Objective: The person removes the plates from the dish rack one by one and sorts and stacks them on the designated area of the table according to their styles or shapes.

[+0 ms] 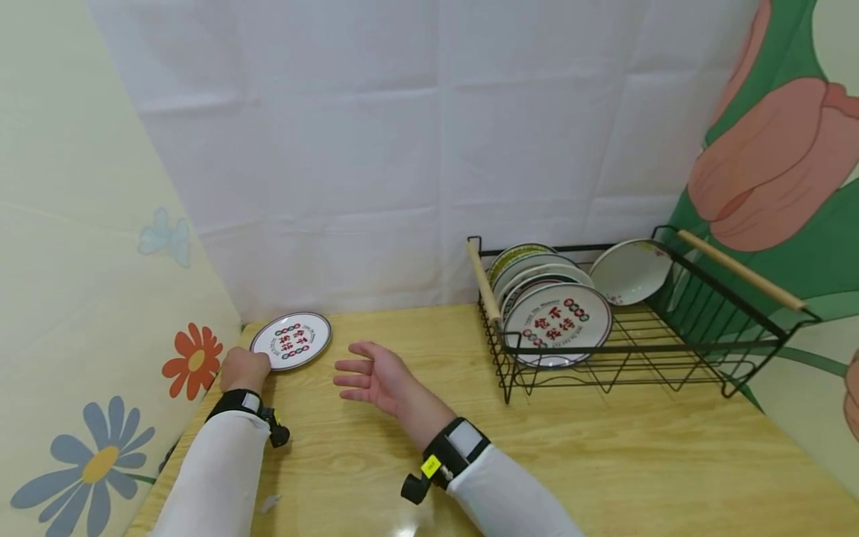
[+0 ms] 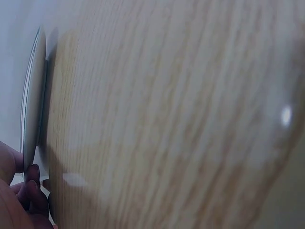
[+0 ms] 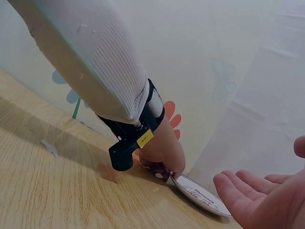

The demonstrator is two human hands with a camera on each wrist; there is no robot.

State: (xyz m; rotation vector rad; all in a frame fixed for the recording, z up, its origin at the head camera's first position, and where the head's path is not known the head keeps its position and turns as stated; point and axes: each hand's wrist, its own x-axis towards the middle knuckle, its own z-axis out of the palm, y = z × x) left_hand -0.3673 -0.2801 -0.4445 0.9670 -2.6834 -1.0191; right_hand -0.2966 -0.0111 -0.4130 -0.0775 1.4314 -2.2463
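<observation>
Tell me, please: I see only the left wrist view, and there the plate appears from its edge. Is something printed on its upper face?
Observer: Yes, the plate has red Chinese characters on its upper face.
Operator: Thank you. In the head view, what is just to the right of it?
Observer: The right hand, with fingers extended and holding nothing.
Operator: And farther to the right?
Observer: A black wire dish rack, which holds several upright or leaning plates and a bowl.
</observation>
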